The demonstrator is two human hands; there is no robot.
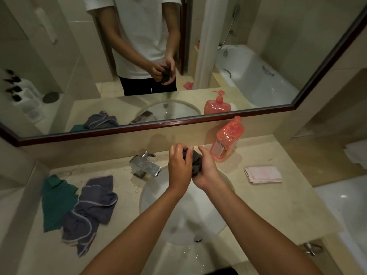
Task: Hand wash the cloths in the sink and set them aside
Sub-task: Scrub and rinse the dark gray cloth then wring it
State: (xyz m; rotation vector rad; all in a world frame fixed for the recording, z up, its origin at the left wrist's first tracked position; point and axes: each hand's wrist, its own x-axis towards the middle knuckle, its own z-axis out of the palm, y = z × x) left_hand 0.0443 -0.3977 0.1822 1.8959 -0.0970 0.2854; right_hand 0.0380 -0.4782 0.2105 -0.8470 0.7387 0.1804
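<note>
Both my hands hold a small dark grey cloth [195,162] bunched up above the white sink [156,193]. My left hand [179,166] grips its left side with wet fingers curled over the top. My right hand [206,169] grips its right side and lower end. On the counter to the left lie a green cloth [56,205] and a crumpled blue-grey cloth [91,211] that overlaps it. A folded pink cloth [263,174] lies on the counter to the right of the sink.
A chrome tap [146,164] stands at the sink's back left. A pink pump bottle [226,139] stands against the wall behind my right hand. A wide mirror [258,56] covers the wall above the counter. White towels [357,153] sit at the far right.
</note>
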